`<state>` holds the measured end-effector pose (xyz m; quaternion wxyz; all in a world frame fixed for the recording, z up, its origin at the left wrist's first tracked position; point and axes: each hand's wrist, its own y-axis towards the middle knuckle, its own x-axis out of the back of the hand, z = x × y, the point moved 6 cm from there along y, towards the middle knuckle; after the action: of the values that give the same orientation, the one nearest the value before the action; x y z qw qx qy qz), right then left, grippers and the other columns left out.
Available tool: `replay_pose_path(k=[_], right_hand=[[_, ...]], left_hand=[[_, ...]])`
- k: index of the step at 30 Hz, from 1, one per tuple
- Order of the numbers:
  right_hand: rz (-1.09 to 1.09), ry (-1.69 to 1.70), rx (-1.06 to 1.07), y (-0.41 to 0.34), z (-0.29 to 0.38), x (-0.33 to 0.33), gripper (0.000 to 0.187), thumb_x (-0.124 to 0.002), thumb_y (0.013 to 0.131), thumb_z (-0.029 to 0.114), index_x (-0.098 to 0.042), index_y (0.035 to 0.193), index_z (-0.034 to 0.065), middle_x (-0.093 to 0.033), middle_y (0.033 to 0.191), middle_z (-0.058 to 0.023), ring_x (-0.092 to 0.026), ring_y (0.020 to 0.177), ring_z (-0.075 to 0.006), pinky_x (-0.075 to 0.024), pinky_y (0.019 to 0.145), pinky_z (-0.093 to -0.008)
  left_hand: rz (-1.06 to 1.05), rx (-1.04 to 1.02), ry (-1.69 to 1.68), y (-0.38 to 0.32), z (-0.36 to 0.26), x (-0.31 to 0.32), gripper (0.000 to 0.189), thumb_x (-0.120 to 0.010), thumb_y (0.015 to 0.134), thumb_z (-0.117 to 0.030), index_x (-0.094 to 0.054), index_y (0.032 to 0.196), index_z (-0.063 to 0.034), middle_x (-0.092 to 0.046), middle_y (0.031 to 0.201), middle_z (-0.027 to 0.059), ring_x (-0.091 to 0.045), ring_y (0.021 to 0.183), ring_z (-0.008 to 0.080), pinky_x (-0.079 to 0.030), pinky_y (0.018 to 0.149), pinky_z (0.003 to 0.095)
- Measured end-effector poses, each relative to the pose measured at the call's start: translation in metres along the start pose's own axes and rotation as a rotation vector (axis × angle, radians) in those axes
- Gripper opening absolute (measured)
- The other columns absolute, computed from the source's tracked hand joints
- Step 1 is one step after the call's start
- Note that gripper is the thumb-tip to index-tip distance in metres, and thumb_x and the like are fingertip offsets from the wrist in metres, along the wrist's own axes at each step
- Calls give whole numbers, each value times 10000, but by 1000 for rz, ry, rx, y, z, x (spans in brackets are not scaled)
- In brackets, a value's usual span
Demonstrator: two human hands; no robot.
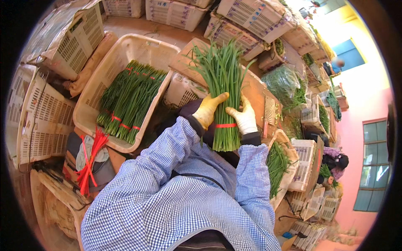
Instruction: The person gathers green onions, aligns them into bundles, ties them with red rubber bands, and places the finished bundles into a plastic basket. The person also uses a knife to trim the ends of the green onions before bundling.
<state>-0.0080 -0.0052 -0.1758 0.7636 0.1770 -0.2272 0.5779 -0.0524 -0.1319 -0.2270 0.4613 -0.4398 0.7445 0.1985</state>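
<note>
A bundle of long green garlic chives (226,78) stands between my hands, its leafy ends pointing away from me and a red tie (226,125) around its lower stems. My left hand (209,109), in a yellowish glove, grips the bundle's left side. On the right side my right hand (245,114), in a paler glove, holds it with the thumb across the stems. Beneath the leaves lies a wooden board (191,59). Several tied bundles (132,100) lie in a large plastic crate (82,94) at the left.
Red ties (91,163) lie on a cloth at the lower left. A bristled brush-like thing (269,109) rests on the board's right part. Loose chives (277,166) fill a basket (290,153) at my right. Stacked crates (251,18) stand beyond; a person in a patterned top (337,161) works farther right.
</note>
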Motion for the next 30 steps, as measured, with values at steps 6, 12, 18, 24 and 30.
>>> replay_pose_path(k=[6,12,18,24,30], right_hand=[[43,405,-118,17,35,-23,650,-780,842,204,-484,1393,24,-641,1146,-118,-620,953,-194,-539,836,-315],[70,27,3,62,-14,-57,474,-704,879,146,-567,1302,-18,-685,1076,-138,-653,961,-205,-529,854,-318],[366,-388,496,24,32,-188,673,-767,724,129,-530,1352,77,-617,1244,-178,-571,1165,-364,-458,1008,-425],[598,-634,859,-15,67,-297,730,-721,699,102,-472,1385,94,-523,1370,-104,-484,1284,-295,-406,1018,-457],[747,-907,940,-33,37,-376,603,-605,801,78,-478,1390,94,-534,1371,-75,-456,1329,-278,-323,1075,-604]], left_hand=[[-78,98,-100,6,-49,11,341,-634,921,-216,-608,1188,-5,-707,1044,143,-698,869,257,-585,800,394],[-262,-107,12,-11,-158,71,305,-702,878,-187,-638,1109,3,-719,963,140,-705,784,260,-603,733,405],[-502,-398,298,-73,-290,176,353,-763,813,-150,-658,1100,27,-722,946,143,-711,773,268,-611,707,396],[-798,-489,868,-144,-383,249,506,-818,780,-148,-611,1212,18,-713,1044,133,-706,868,244,-593,774,361],[-989,-216,1299,-160,-402,337,899,-878,718,-339,-446,1422,16,-573,1361,179,-535,1265,282,-423,1052,357]])
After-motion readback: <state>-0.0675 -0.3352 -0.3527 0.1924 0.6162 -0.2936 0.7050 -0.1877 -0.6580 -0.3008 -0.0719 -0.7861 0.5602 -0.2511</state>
